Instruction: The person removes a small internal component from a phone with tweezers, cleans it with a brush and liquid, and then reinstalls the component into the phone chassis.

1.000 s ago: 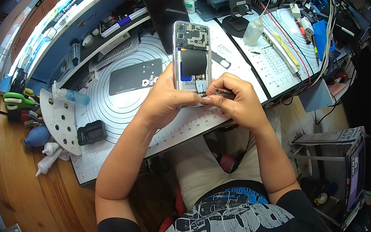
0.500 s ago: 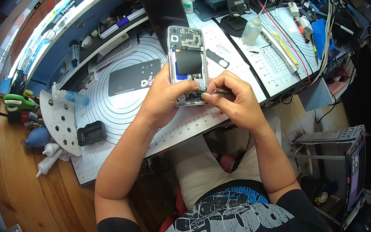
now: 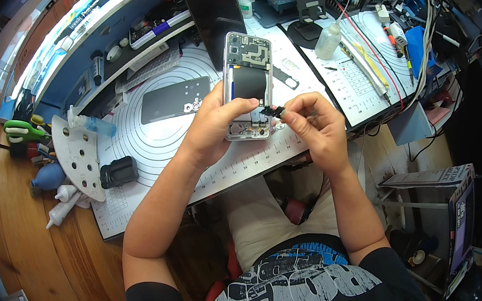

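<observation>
My left hand [image 3: 205, 125] is wrapped round a smartphone with its back off [image 3: 249, 58], tilted above the mat. The thumb lies across the black battery area, and circuit parts show at the phone's top and bottom ends. Between the fingertips of my right hand [image 3: 319, 129] is a small black phone part [image 3: 273, 111], just over the phone's lower right edge. Whether that part still touches the phone, I cannot tell. A dark phone back cover [image 3: 163, 101] lies on the mat to the left. Beyond the phone lies a thin black bracket [image 3: 286, 77].
A white ringed mat [image 3: 129, 122] covers the desk. Another dark-screened phone [image 3: 216, 24] leans at the back, with a shelf [image 3: 139, 57] to its left. A clear bottle [image 3: 328, 41], cables and tools crowd the right. A holed tool rack [image 3: 76, 158] stands at the left edge.
My right hand has drawn back to the right with the small black part, baring the phone's bottom end. The phone has tilted slightly clockwise in my left hand.
</observation>
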A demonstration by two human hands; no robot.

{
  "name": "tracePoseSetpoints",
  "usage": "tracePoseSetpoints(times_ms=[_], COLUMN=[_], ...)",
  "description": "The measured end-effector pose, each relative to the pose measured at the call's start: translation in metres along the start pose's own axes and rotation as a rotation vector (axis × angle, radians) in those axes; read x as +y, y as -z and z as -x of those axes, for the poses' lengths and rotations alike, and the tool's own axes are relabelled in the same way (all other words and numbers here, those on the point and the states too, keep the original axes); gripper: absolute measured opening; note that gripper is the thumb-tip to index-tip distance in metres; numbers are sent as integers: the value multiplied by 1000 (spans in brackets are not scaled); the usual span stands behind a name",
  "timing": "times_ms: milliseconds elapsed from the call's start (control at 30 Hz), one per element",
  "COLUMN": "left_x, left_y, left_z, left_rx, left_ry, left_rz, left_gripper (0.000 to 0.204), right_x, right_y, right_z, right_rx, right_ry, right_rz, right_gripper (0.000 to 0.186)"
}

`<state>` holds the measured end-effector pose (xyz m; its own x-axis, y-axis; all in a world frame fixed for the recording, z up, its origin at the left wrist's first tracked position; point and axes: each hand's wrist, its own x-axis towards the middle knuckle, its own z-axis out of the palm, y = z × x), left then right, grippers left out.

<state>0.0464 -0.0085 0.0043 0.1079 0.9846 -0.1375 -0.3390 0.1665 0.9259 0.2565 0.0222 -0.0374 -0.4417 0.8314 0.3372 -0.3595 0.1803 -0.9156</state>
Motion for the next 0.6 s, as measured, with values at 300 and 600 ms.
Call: tracePoseSetpoints(times_ms=[300,600], left_x=[8,4], left_y=[3,-11], left_z=[1,3], left_rx=[49,52], left_ry=[18,-199], left_rz=[93,-33], left_gripper=[40,86], right_x=[7,5], right_y=[21,21], right_z=[-6,-5], right_rx=[179,183], right_ry=[-127,-139], right_rz=[-302,-254], right_gripper=[21,17])
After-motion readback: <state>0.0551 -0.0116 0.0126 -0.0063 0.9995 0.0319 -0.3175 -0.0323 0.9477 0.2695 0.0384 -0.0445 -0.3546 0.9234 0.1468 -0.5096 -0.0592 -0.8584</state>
